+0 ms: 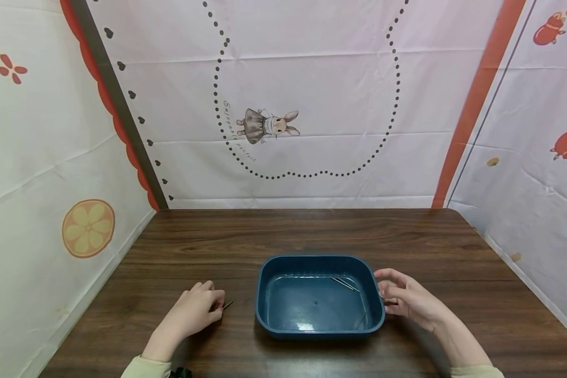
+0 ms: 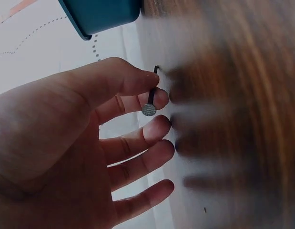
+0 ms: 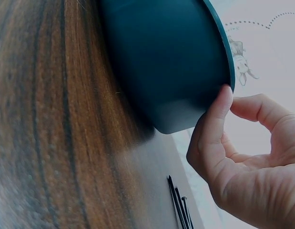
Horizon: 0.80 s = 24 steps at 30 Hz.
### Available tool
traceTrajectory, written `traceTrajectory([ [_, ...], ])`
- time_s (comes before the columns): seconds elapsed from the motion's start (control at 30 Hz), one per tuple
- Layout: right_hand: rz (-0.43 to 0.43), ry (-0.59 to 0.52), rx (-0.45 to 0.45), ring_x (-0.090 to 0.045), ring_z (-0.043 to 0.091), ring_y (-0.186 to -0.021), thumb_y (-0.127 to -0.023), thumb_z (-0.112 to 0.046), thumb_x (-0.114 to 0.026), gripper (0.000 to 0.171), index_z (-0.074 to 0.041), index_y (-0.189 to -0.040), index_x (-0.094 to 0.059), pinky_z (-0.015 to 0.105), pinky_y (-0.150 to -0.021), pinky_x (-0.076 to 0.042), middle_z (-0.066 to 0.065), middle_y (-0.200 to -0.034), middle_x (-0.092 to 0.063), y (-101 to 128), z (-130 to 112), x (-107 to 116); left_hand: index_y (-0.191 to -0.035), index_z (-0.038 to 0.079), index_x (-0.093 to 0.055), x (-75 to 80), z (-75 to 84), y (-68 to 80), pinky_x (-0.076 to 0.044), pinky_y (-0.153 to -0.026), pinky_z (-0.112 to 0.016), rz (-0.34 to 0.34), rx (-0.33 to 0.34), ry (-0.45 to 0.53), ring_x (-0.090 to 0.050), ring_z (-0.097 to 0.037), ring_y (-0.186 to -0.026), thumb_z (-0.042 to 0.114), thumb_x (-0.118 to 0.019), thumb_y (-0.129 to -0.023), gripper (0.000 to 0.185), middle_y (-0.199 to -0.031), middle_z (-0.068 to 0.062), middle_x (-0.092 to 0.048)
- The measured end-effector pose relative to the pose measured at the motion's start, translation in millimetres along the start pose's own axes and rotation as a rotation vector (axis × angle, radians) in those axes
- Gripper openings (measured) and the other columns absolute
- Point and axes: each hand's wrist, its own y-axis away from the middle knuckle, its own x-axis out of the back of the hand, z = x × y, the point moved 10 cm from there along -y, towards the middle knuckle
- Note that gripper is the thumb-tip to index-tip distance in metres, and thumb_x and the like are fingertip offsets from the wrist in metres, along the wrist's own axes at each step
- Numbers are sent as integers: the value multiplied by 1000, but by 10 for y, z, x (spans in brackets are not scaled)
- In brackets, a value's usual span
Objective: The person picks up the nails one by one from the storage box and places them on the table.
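My left hand (image 1: 192,311) pinches a nail (image 2: 151,98) between thumb and index finger, just above the table left of the blue bin. Its flat round head shows in the left wrist view, while the other fingers spread loosely. My right hand (image 1: 413,299) touches the outside of the bin (image 1: 320,334) near its right rim, the fingers slightly bent. Inside the bin, thin metal nails (image 1: 344,284) lie near the back right, and another nail (image 1: 360,321) lies near the front right corner.
Several dark nails (image 3: 180,205) lie on the wooden table (image 1: 208,236), visible in the right wrist view past my right hand. A small dark piece (image 2: 205,210) is on the table near my left hand. Patterned cloth (image 1: 312,105) covers the back and both sides.
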Motion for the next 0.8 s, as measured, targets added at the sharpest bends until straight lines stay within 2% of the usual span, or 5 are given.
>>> traceTrajectory([
  [0.27, 15, 13, -22, -67, 9, -94, -106, -17, -41, 22, -24, -125, -48, 28, -86, -58, -6, -108, -68, 1, 3, -5, -67, 25, -44, -9, 16, 24, -26, -62, -32, -21, 5, 15, -34, -15, -71, 11, -71, -80, 34, -74, 6, -39],
  [0.5, -44, -11, 28, -68, 8, -95, -107, -14, -37, 24, -24, -125, -48, 28, -87, -58, -7, -109, -69, 5, -20, -54, -67, 24, -44, -30, 40, 24, -25, -62, -34, -38, 10, 33, -34, -17, -70, 11, -72, -81, 34, -75, 4, -39],
  [0.8, -37, -12, 29, -68, 9, -94, -106, -13, -38, 25, -25, -124, -49, 28, -86, -58, -6, -109, -70, -5, -17, -43, -66, 24, -44, -7, 34, 26, -26, -62, -33, -28, 29, 36, -35, -17, -71, 11, -76, -77, 36, -75, 6, -39],
])
